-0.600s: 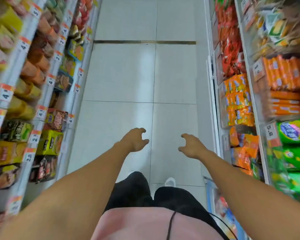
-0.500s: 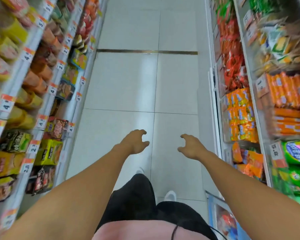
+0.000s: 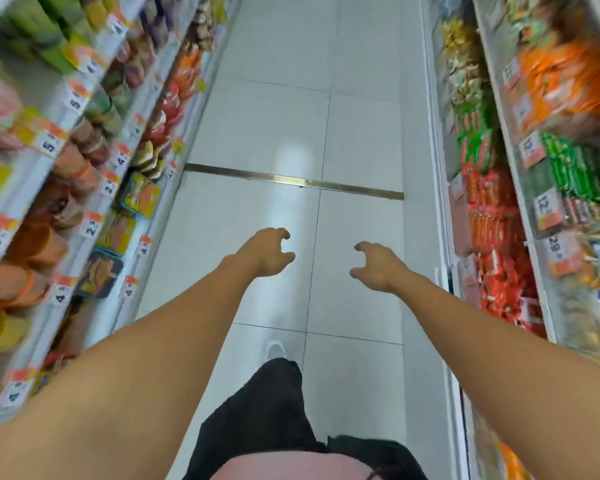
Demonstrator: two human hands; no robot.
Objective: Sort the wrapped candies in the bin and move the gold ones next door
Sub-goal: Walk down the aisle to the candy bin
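Hands: left hand [image 3: 267, 252], right hand [image 3: 378, 266] loosely curled, empty, above aisle floor [image 3: 257, 133]; candies unseen.

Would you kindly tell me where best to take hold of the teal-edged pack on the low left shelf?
Probably its upper rim, reached from the aisle side with the left hand: the teal-edged pack leans face-out toward the aisle, so that rim looks most exposed.

A shop aisle is shown. A pale tiled floor [image 3: 274, 133] is flanked on both sides by long shelves [image 3: 66, 140] packed with bagged snacks [image 3: 499, 216]. Orange-and-white price tags [image 3: 90, 226] are fixed along the shelf edges, to the left and right of the floor.
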